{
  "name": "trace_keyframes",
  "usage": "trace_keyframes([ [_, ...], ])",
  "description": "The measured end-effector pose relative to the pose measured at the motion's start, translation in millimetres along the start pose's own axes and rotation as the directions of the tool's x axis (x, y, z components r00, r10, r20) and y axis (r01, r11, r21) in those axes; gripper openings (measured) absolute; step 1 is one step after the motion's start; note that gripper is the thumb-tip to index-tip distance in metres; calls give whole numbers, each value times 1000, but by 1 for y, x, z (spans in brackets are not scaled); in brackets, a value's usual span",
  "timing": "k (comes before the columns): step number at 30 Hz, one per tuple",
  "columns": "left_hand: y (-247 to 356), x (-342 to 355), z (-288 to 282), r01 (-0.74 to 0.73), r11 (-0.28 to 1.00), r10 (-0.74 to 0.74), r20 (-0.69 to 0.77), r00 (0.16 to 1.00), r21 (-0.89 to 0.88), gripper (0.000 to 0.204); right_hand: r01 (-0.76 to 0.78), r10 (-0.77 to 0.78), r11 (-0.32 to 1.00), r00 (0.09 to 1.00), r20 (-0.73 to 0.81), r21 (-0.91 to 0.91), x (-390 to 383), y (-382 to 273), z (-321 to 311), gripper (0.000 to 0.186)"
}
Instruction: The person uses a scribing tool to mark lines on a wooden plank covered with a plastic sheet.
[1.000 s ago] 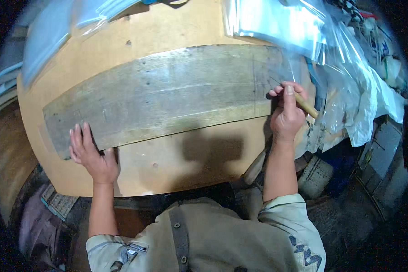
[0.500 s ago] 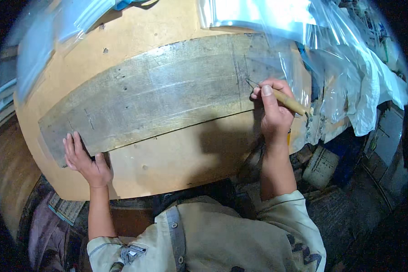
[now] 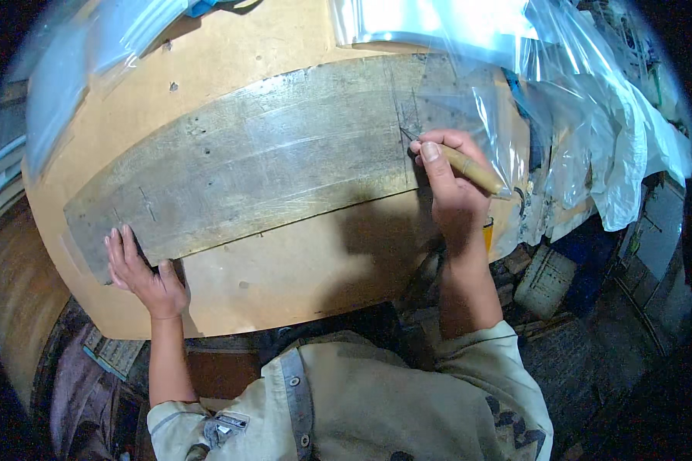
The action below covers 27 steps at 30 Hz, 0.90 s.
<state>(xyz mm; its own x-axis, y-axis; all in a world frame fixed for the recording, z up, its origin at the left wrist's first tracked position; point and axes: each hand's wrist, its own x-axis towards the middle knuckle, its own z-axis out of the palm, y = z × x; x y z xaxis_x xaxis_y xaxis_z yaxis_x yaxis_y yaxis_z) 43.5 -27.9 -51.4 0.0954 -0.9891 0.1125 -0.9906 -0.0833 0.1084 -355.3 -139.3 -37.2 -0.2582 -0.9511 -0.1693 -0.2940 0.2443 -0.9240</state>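
We see the right hand (image 3: 457, 184) closed round a thin-pointed tool (image 3: 473, 170), gripping its wooden handle between thumb and fingers. The tool slants: its dark metal point leads far and to the left, while the handle's butt sits near and to the right. The point lies at the marked lines (image 3: 409, 115) towards the right end of the board (image 3: 269, 146), though we cannot tell whether it touches the surface or is just above it. Those lines run roughly near to far, across the board's long axis, which stretches left to right with the right end set farther off.

The right hand is much the nearer to the lines. The left hand (image 3: 148, 280) holds no tool; it rests, fingers extended, on the board's left end, with its thumb beside the near edge.

The board lies flat on a tan table (image 3: 246, 296). To us it looks worn and grey-brown, with a bowed far edge, a straighter near one, pale scuffs, small dark spots and a few short strokes by the left fingers. Clear plastic (image 3: 592, 146) spreads at the far right, partly over the board's end.
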Motion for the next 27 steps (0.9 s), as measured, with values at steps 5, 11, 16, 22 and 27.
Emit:
trace_keyframes([
  [5,3,1,-2,9,1000,-9,3,1000,-11,81,-7,7,1000,1000,-8,-3,0,-2,2,11],
  [11,0,0,0,-1,1000,1,-6,1000,-6,78,-59,59,998,998,-16,25,1,-4,3,8],
  [16,2,1,-2,9,1000,-9,-3,1000,-13,79,99,-98,995,994,-51,5,2,1,12,6],
  [22,1,-2,-1,19,1000,-19,-5,1000,-5,77,-43,41,992,999,19,121,7,-12,14,12],
  [27,-7,-6,3,51,999,-51,-14,999,4,75,-149,160,944,987,-12,294,13,-23,-3,17],
])
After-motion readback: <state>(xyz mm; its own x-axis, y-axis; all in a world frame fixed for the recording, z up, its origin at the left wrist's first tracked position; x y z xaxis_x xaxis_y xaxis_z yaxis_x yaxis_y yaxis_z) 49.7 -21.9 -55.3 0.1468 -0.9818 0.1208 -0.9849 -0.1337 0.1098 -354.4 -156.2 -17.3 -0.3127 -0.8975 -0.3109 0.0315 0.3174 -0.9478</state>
